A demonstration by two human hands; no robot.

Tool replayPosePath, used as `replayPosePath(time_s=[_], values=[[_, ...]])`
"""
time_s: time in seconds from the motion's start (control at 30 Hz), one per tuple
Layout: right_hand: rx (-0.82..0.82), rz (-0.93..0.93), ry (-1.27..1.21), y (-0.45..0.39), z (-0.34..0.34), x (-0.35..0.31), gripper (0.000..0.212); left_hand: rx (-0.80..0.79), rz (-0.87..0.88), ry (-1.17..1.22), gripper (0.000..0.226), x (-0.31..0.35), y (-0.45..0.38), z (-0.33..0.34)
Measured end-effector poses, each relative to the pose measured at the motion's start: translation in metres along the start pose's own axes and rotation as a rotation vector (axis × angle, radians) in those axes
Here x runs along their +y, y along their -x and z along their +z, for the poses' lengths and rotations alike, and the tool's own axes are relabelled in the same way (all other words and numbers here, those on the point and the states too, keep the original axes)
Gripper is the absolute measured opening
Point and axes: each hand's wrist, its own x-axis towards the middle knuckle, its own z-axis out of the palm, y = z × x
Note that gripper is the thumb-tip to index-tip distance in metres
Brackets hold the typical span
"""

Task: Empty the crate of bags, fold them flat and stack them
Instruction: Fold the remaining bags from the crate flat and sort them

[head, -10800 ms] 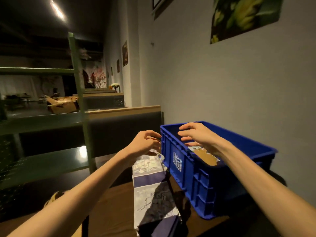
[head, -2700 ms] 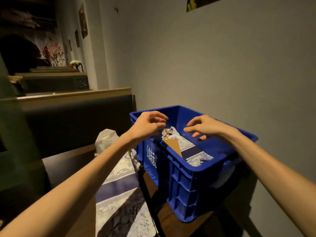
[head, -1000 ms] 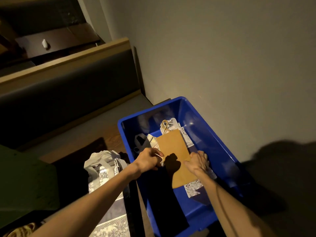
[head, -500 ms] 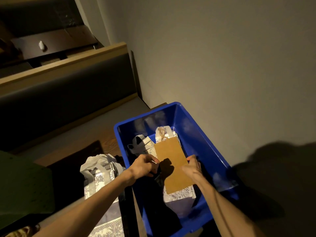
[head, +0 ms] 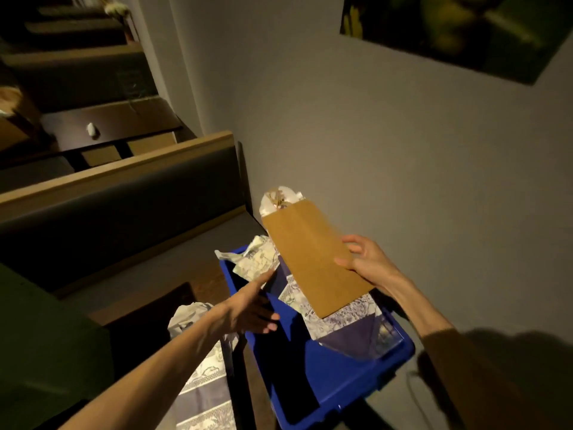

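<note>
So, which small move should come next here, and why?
Probably bring the left hand up to the lifted bag's free left edge. Only the right hand holds that bag, above the blue crate; the left hand is open and holds nothing, and the folded bags lie left of the crate.

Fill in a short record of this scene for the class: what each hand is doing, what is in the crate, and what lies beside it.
right hand: grips the edge of a flat bag with a brown face, lifted above the crate
left hand: open, fingers straight, reaching into the crate
crate: blue, another crumpled patterned bag at its far end
beside crate: patterned bags lying flat on the table
</note>
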Motion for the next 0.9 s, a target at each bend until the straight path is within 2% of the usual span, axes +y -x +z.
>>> replayPosePath(time_s=[0.03,0.13,0.2,0.27,0.37,0.47,0.6,0.67,0.77,0.83,0.9], values=[[-0.005,-0.042,-0.035,0.009,-0.001,-0.015,0.046,-0.072,0.043,0.096,0.084,0.007,0.008,0.001],[0.002,-0.157,-0.124,0.031,0.010,-0.047,0.037,-0.177,0.321,0.438,0.064,0.031,0.038,0.000],[0.021,-0.203,-0.148,0.040,0.029,-0.053,0.030,-0.205,0.399,0.577,0.059,0.044,0.063,-0.004],[0.025,-0.209,-0.181,0.046,0.056,-0.050,0.031,-0.075,0.469,0.435,0.049,0.045,0.082,-0.017],[-0.008,-0.178,-0.238,0.050,0.094,-0.044,0.033,0.067,0.567,0.286,0.059,0.032,0.102,-0.044],[-0.004,-0.174,-0.305,0.060,0.125,-0.049,0.027,0.188,0.622,0.268,0.043,0.011,0.119,-0.073],[0.092,-0.205,-0.328,0.072,0.150,-0.064,0.030,0.287,0.661,0.343,0.020,-0.012,0.159,-0.095],[0.132,-0.282,-0.282,0.086,0.161,-0.074,0.023,0.392,0.677,0.376,0.026,-0.024,0.173,-0.105],[0.197,-0.528,-0.093,0.124,0.196,-0.089,0.025,0.554,0.792,0.310,0.010,-0.041,0.190,-0.114],[0.133,-0.688,0.100,0.149,0.232,-0.096,0.027,0.532,0.856,0.233,0.014,-0.054,0.194,-0.119],[-0.045,-0.741,0.241,0.165,0.271,-0.097,0.033,0.514,0.881,0.183,0.023,-0.065,0.202,-0.123]])
